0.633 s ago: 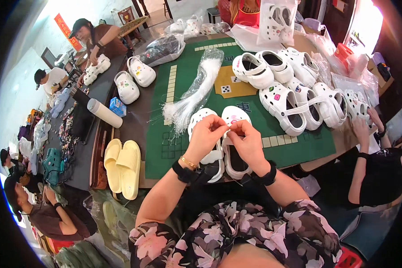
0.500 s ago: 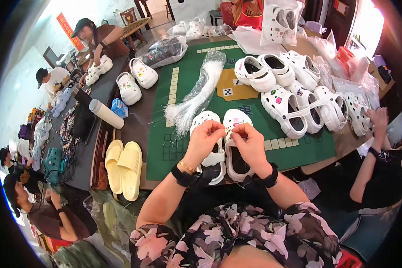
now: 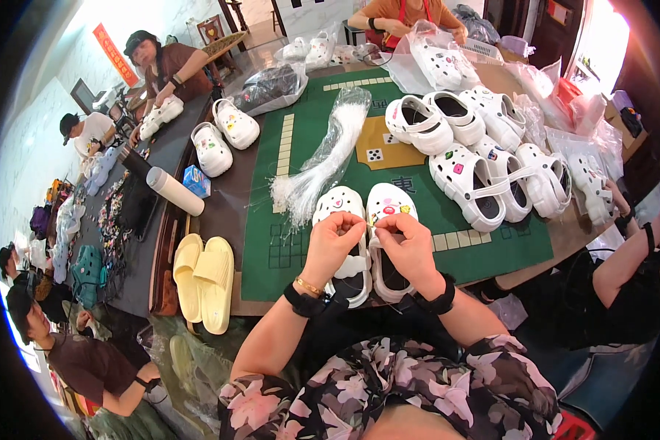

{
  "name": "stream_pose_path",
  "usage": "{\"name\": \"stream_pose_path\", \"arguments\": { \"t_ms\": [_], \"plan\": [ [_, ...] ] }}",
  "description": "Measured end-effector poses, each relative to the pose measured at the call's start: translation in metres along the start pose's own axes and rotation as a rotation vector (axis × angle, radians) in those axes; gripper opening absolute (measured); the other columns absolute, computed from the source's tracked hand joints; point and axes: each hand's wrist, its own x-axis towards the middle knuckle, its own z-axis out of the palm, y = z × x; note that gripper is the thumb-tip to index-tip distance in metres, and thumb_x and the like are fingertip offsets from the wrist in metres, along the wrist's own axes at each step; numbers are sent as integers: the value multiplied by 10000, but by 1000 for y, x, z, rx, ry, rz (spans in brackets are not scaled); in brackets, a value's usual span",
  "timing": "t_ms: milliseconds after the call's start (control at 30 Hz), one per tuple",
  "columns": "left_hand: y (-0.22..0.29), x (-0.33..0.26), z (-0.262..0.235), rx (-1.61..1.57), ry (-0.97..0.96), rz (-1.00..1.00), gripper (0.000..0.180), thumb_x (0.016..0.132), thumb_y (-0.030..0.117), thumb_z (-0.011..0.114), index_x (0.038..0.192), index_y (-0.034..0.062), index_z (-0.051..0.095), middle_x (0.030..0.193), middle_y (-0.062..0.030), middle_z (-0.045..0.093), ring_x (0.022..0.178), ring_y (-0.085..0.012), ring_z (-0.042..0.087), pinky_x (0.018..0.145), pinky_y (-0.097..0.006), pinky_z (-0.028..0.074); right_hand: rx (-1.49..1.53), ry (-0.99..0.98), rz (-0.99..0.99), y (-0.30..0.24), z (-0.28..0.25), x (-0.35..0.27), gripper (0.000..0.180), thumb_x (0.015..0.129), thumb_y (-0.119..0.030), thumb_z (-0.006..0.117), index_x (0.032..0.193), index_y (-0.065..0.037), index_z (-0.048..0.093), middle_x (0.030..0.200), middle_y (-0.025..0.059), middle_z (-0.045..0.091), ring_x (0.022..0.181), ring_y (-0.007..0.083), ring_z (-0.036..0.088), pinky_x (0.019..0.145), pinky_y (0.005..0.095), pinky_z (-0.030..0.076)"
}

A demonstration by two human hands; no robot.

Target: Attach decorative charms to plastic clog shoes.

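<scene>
A pair of white clogs stands side by side at the table's near edge, toes pointing away from me: a left clog (image 3: 340,199) and a right clog (image 3: 390,199), each with small charms on its toe. Over the left one, my left hand (image 3: 333,246) is closed in a pinch. My right hand (image 3: 406,248) pinches too, just above the strap of the right clog. Whatever thin thing lies between the fingertips is too small to make out. Beyond the clogs, a bundle of clear plastic fastener strings (image 3: 323,158) spills from its bag onto the green mat (image 3: 275,271).
Several white clogs (image 3: 466,169) crowd the right side. At left are another clog pair (image 3: 224,136), a white bottle (image 3: 174,191), a blue box (image 3: 196,180) and yellow slides (image 3: 204,282). Across the table a person handles bagged clogs (image 3: 438,62); other people sit left and right.
My hands have come slightly nearer to me and down, showing more of the clogs' charms. Across the table, the bagged clogs have been lowered and tilted.
</scene>
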Motion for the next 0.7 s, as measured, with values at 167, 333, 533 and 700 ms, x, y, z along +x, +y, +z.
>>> {"name": "stream_pose_path", "arguments": {
  "t_ms": [167, 333, 533, 700],
  "plan": [
    [-6, 0, -1, -80, -4, 1, 102, 875, 100, 662, 908, 3, 659, 797, 50, 612, 691, -5, 514, 621, -168, 416, -19, 10, -24, 0, 0, 0, 82, 782, -55, 686, 852, -17, 665, 804, 108, 654, 741, 245, 641, 684, 335, 512],
    [-10, -1, -1, -124, -10, 1, 110, 880, 103, 659, 920, 0, 649, 806, 43, 619, 703, -9, 531, 634, -171, 432, -6, 2, -11, -4, -1, 1, 61, 780, -42, 676, 833, -14, 663, 804, 110, 657, 728, 250, 648, 684, 341, 514],
    [-10, 0, 0, -162, -8, -1, 109, 889, 113, 652, 916, 7, 652, 779, 44, 603, 695, -12, 517, 625, -174, 418, -36, 8, -26, -2, 1, 1, 64, 775, -41, 677, 829, -11, 663, 791, 111, 656, 722, 247, 646, 678, 340, 510],
    [-12, 0, 0, -153, -23, -1, 103, 886, 114, 650, 917, 17, 651, 783, 40, 609, 702, -15, 527, 637, -170, 418, -29, 16, -30, -1, 3, 1, 62, 775, -44, 678, 826, -13, 663, 787, 106, 657, 716, 244, 643, 678, 340, 505]
  ]
}}
